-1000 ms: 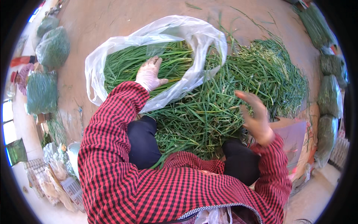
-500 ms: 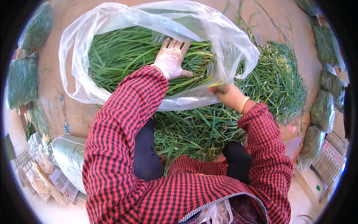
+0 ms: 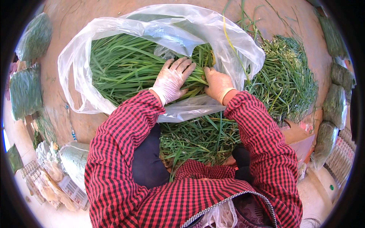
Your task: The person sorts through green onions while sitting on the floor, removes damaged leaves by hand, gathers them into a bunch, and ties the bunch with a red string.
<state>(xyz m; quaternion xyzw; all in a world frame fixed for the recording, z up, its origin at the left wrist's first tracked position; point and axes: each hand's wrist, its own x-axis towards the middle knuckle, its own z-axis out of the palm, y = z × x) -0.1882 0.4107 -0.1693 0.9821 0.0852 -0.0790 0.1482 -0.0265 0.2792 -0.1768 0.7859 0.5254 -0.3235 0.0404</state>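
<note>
Long green chives [image 3: 125, 62] lie inside a wide-mouthed clear plastic bag [image 3: 78, 49], their leaf tips toward the left and pale stalk ends toward the right. My left hand [image 3: 171, 80], in a whitish, soiled glove, rests on the chives with its fingers spread. Close beside it, my gloved right hand [image 3: 219, 84] is closed around stalk ends at the right end of the bunch. Its fingertips are partly hidden among the stalks. One long yellowed leaf [image 3: 231, 42] crosses in front of the bag's right side.
A heap of loose chive leaves and trimmings [image 3: 287, 78] lies right of the bag, another pile [image 3: 201, 135] between my legs. Filled bags [image 3: 26, 89] stand along the left, and more filled bags [image 3: 334, 106] along the right. A cardboard piece [image 3: 298, 136] sits at lower right.
My right hand has moved from the bag's right rim, where it held yellowish leaf, inward to the stalk ends. The yellowed leaf is now out of it. My left hand stays on the chives.
</note>
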